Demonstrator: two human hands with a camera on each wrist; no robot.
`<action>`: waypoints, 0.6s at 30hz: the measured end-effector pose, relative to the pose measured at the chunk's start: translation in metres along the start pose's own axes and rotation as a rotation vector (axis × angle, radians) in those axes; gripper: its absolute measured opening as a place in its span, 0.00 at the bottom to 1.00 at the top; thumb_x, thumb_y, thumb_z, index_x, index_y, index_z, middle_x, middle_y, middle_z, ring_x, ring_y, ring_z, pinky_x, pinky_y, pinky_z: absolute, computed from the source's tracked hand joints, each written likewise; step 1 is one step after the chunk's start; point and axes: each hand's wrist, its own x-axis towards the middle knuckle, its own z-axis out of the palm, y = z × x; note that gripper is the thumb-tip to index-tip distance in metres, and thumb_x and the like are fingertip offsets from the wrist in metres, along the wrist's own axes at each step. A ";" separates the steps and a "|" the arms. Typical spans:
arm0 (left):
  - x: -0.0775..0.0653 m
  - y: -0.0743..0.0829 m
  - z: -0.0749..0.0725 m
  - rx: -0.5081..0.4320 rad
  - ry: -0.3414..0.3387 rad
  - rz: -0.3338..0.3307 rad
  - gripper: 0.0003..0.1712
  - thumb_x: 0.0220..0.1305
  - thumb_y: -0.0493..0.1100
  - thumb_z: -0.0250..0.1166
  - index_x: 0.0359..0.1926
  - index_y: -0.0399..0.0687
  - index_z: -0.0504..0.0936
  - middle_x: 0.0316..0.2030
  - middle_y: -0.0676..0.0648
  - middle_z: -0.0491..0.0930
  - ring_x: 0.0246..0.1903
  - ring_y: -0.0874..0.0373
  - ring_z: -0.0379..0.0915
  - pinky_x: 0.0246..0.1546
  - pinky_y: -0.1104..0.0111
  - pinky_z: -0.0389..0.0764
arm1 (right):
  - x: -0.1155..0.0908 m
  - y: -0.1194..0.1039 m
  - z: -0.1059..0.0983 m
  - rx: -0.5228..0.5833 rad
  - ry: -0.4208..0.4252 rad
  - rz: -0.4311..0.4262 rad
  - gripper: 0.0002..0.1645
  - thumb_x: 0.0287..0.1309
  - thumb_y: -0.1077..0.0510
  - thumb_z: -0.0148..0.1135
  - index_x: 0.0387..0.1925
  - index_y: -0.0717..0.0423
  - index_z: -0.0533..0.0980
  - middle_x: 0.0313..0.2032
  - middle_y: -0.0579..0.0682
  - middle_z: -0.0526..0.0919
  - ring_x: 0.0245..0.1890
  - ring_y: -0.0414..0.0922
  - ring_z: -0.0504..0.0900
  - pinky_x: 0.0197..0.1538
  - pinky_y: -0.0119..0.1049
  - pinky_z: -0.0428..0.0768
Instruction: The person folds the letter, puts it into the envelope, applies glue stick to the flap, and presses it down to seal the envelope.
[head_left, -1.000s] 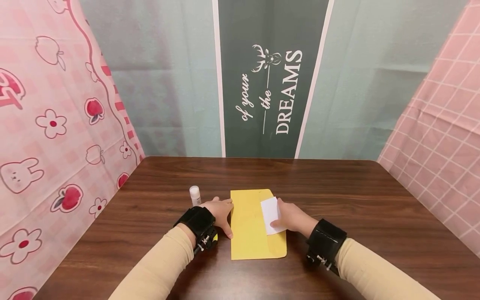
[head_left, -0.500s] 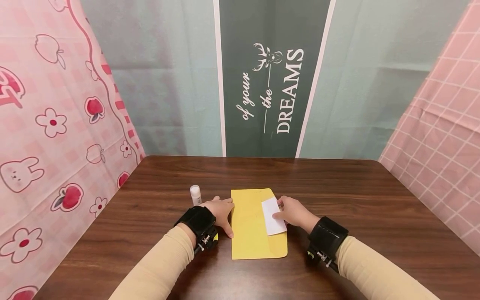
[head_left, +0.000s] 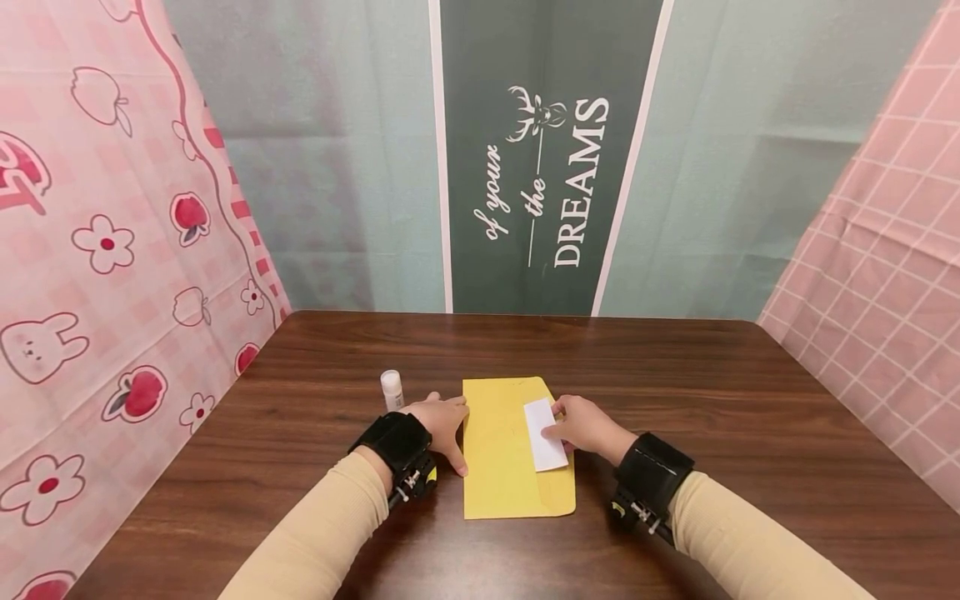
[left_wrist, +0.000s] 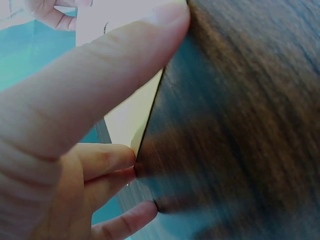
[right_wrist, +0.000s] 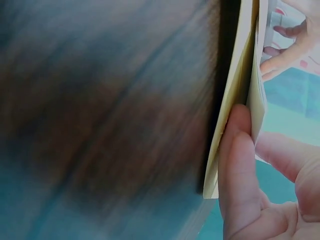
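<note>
A yellow envelope lies flat on the dark wooden table. Spread along its left edge, my left hand touches the border with thumb and fingertips; the left wrist view shows the thumb and fingers fairly straight against that edge. On the right, my right hand pinches a folded white paper over the envelope's right part. Seen from the right wrist, the thumb is on the outer side of the paper, and the fingers lie between it and the envelope.
A white capped tube, resembling a glue stick, stands just beyond my left wrist. The wooden table reaches back to a grey-green curtain. Pink patterned cloths hang at both sides.
The right hand has shifted its hold slightly at the white paper's right edge, and the paper looks narrower, its right side lifted. The left hand and envelope stay nearly in place.
</note>
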 end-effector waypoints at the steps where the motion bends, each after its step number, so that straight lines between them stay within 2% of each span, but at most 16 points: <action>1: 0.000 0.000 0.000 -0.002 0.000 0.000 0.57 0.33 0.66 0.75 0.65 0.48 0.66 0.67 0.48 0.59 0.52 0.50 0.60 0.51 0.61 0.68 | 0.000 0.000 0.000 0.004 0.001 0.001 0.20 0.52 0.58 0.68 0.42 0.66 0.71 0.24 0.51 0.74 0.20 0.42 0.75 0.26 0.32 0.76; 8: 0.000 -0.001 0.001 0.003 0.003 -0.001 0.57 0.33 0.66 0.75 0.64 0.48 0.67 0.67 0.48 0.59 0.53 0.50 0.61 0.51 0.61 0.68 | 0.002 0.000 0.001 0.074 -0.002 0.010 0.10 0.55 0.61 0.64 0.34 0.65 0.73 0.23 0.52 0.74 0.20 0.42 0.75 0.27 0.34 0.79; 18: -0.002 0.000 0.001 -0.015 0.003 -0.007 0.57 0.33 0.66 0.76 0.65 0.49 0.67 0.67 0.49 0.59 0.54 0.49 0.60 0.51 0.60 0.69 | -0.001 -0.003 0.003 0.109 -0.021 -0.008 0.08 0.55 0.63 0.63 0.29 0.64 0.73 0.21 0.51 0.74 0.18 0.41 0.74 0.25 0.33 0.78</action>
